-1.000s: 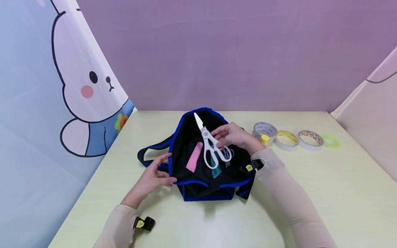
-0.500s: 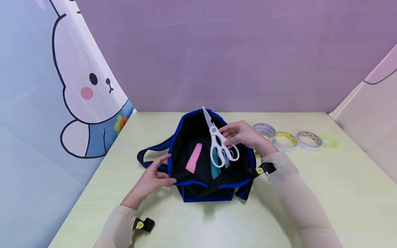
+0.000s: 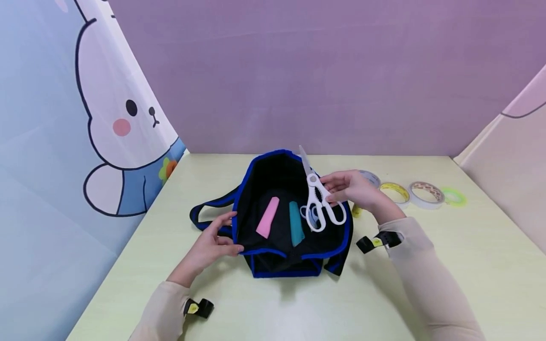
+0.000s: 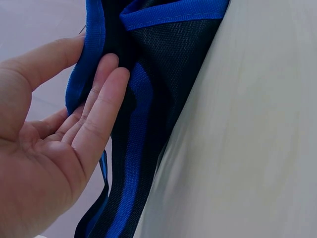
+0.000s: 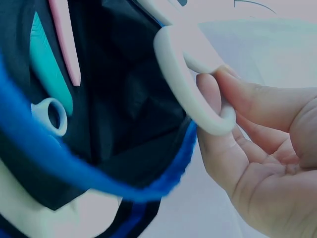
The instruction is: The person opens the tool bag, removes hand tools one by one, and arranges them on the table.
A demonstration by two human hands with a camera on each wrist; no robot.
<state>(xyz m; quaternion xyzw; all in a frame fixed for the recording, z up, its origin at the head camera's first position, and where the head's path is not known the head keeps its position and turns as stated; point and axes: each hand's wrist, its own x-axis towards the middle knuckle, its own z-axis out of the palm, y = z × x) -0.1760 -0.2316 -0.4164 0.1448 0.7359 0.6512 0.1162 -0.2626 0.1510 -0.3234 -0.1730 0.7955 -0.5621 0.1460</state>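
Pinching white scissors (image 3: 313,180) by one handle loop, the right hand (image 3: 356,190) stands beside the right edge of the open bag (image 3: 277,173); the scissors tilt across its mouth, blade end toward the far side. The left hand (image 3: 212,244) grips the rim (image 4: 95,29). Passing the scissors across the mouth seems the step, and moving on likely calls for blades kept off the far rim. Near-side table (image 3: 273,312) gives the widest room; tape rolls (image 3: 426,203) crowd the right hand's far side.
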